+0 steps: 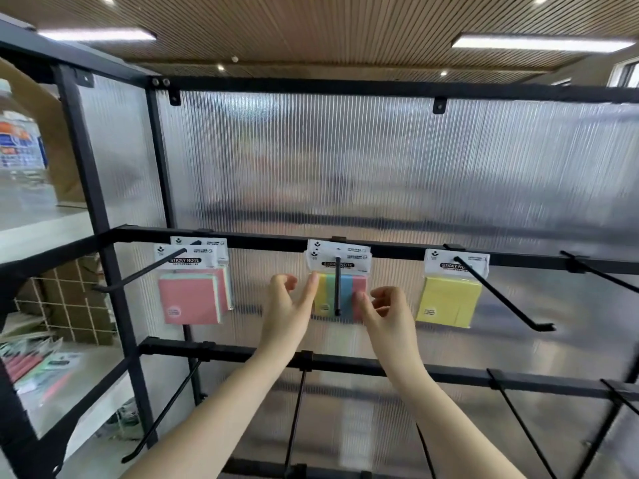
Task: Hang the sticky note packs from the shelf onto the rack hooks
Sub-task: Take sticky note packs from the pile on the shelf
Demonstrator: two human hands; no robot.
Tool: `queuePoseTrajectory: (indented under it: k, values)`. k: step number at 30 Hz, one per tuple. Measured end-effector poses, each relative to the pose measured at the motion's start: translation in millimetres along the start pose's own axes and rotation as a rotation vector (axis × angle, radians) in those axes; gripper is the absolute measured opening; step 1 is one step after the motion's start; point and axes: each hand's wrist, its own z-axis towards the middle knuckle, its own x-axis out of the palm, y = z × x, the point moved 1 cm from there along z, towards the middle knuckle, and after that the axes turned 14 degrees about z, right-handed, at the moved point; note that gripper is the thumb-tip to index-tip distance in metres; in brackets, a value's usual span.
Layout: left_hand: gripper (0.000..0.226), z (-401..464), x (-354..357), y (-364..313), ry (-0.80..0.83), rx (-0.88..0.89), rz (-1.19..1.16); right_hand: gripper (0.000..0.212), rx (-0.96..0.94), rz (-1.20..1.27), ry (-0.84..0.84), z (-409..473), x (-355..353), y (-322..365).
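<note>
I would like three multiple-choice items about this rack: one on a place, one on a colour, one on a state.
1. Which hook carries the striped pack?
A. left
B. middle
C. right

2. What colour is the pack on the right hook?
A. yellow
B. black
C. purple

3. How is the far-right upper hook?
A. bare
B. full
C. broken off

Key: 1 B, the striped pack hangs on the middle hook, between both hands. 2 A, the right pack is yellow. 3 A, the far-right hook carries nothing.

Well left of the fingers and higher up, a large clear bottle (pixel 19 146) with a blue label stood blurred, while ceiling light panels (pixel 539 43) glowed far above them.
</note>
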Motion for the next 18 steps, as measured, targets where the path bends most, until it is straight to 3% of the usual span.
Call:
queuePoseTrajectory:
  k: [7,12,18]
  values:
    - [0.029,-7.0,3.5,11.9,0.020,-0.082,0.183,0.025,0.145,-0.076,0.021,-6.7,-1.0,-16.0]
    - [0.022,-40.8,-10.4,40.1,0.067,-0.127,0.218,0.018,0.275,-0.221,0.212,-33.5,-1.1,-40.0]
    - [0.012,-88.4,-49.8,64.2,0.076,-0.139,0.356,0.017,0.189,-0.221,0.338,-67.6,20.0,-33.6]
